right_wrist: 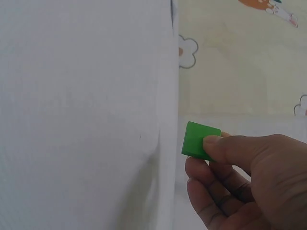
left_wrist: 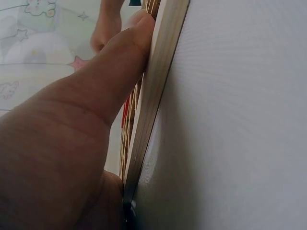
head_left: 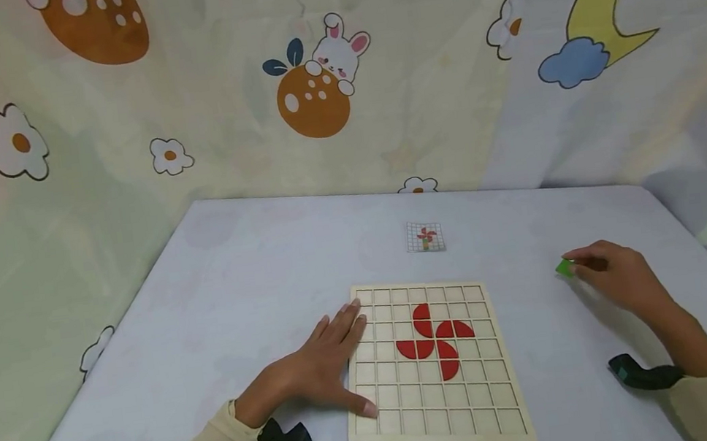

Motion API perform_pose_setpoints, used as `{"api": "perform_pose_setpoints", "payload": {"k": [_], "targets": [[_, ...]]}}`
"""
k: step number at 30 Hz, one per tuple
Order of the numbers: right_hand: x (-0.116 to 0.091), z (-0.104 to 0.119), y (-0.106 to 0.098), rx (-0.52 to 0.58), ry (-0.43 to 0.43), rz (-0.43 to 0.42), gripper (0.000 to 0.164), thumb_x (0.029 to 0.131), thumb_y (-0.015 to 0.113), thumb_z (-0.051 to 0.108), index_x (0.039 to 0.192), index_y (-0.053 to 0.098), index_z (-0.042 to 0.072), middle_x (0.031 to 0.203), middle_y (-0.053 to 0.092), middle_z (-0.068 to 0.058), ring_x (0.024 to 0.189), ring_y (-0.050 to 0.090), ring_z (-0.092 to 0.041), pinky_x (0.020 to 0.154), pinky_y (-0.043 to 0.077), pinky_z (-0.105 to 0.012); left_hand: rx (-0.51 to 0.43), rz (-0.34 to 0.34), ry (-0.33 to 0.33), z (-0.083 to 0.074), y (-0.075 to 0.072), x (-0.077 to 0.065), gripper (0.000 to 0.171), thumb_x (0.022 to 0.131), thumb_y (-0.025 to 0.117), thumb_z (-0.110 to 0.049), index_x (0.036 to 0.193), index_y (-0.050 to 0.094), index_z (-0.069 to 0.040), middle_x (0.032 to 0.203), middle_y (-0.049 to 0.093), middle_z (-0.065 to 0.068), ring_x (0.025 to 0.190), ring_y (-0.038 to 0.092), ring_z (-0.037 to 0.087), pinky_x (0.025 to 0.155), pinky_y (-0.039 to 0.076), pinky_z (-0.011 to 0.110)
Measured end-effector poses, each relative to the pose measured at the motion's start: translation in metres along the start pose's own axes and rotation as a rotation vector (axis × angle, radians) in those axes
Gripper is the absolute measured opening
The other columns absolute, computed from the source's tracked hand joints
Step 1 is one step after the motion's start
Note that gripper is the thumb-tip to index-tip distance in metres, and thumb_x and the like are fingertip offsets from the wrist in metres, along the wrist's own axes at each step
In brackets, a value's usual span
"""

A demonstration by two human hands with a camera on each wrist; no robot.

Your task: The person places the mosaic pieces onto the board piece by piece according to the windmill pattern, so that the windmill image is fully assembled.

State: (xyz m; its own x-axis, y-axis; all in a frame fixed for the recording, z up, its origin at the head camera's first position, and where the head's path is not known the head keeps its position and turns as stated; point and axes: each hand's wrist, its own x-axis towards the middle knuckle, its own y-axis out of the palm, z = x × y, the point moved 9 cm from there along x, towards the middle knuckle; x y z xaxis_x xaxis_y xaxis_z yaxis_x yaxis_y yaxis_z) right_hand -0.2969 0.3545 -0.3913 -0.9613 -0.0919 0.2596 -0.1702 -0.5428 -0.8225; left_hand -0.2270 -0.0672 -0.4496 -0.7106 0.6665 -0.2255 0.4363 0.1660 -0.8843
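A wooden grid board lies on the table with red quarter-round pieces set in its middle cells in a pinwheel shape. My left hand rests spread on the board's left edge, thumb and fingertips on the rim; in the left wrist view the thumb lies along the board's side. Off to the right of the board, my right hand pinches a small green block above the table. The right wrist view shows this green block as squarish, between thumb and fingers.
Behind the board lies a small pattern card with a red pinwheel and a green and orange stem printed on a grid. Black wrist devices sit at both cuffs. A printed cloth backdrop stands behind the white table.
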Motion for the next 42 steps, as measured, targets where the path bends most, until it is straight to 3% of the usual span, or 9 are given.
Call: {"api": "perform_pose_setpoints", "payload": {"k": [2,4,10,20,26,36,42], "targets": [[0.001,0.01,0.003,0.026,-0.039,-0.002,0.019,0.09,0.069,0.003,0.108,0.071,0.0,0.101,0.066,-0.017,0.083,0.049,0.012,0.062,0.045,-0.014,0.0,0.0,-0.005,0.0,0.0,0.0,0.13,0.068,0.065,-0.08,0.157,0.004,-0.008,0.162,-0.013,0.005,0.146,-0.012,0.017,0.116,-0.002,0.047],[0.001,0.019,0.007,0.057,-0.069,0.005,0.019,0.089,0.07,0.003,0.108,0.071,0.0,0.1,0.066,-0.015,0.082,0.047,0.016,0.062,0.046,-0.014,0.002,-0.002,-0.007,0.001,-0.001,0.0,0.13,0.068,0.065,-0.08,0.157,0.004,-0.008,0.162,-0.012,0.006,0.146,-0.012,0.018,0.116,-0.002,0.047],[-0.002,0.042,0.024,0.105,-0.103,0.047,0.018,0.088,0.07,0.002,0.106,0.071,0.001,0.097,0.068,-0.011,0.079,0.055,0.006,0.063,0.048,-0.016,-0.002,-0.007,0.001,0.001,-0.001,0.0,0.13,0.068,0.064,-0.08,0.157,0.005,-0.007,0.162,-0.012,0.007,0.146,-0.012,0.019,0.116,-0.002,0.047],[-0.005,0.082,0.056,0.129,-0.051,0.143,0.019,0.088,0.071,0.003,0.106,0.071,0.001,0.094,0.067,-0.005,0.083,0.062,-0.019,0.068,0.05,-0.024,0.014,0.002,-0.001,0.001,0.001,0.001,0.13,0.068,0.063,-0.081,0.157,0.003,-0.007,0.162,-0.014,0.006,0.146,-0.013,0.018,0.116,-0.002,0.047],[-0.009,0.098,0.071,0.156,-0.031,0.186,0.019,0.087,0.072,0.005,0.106,0.072,0.004,0.094,0.067,-0.001,0.085,0.061,-0.019,0.073,0.051,-0.026,0.013,0.005,0.001,0.0,0.001,0.002,0.13,0.068,0.064,-0.08,0.157,0.004,-0.007,0.162,-0.014,0.006,0.146,-0.013,0.018,0.116,-0.001,0.048],[-0.024,0.14,0.091,0.304,-0.125,0.292,0.016,0.085,0.074,0.003,0.1,0.072,0.009,0.089,0.064,0.005,0.08,0.063,-0.012,0.075,0.054,-0.026,0.025,-0.011,0.002,-0.001,0.0,-0.001,0.13,0.068,0.063,-0.082,0.157,0.005,-0.006,0.162,-0.014,0.006,0.146,-0.012,0.02,0.116,-0.001,0.048],[-0.032,0.159,0.1,0.337,-0.109,0.352,0.015,0.086,0.072,0.002,0.098,0.073,0.01,0.091,0.065,0.004,0.079,0.06,-0.014,0.074,0.053,-0.027,0.017,-0.007,0.002,-0.001,-0.002,-0.001,0.13,0.068,0.063,-0.08,0.156,0.005,-0.005,0.162,-0.013,0.007,0.146,-0.012,0.02,0.116,-0.001,0.048]]}}
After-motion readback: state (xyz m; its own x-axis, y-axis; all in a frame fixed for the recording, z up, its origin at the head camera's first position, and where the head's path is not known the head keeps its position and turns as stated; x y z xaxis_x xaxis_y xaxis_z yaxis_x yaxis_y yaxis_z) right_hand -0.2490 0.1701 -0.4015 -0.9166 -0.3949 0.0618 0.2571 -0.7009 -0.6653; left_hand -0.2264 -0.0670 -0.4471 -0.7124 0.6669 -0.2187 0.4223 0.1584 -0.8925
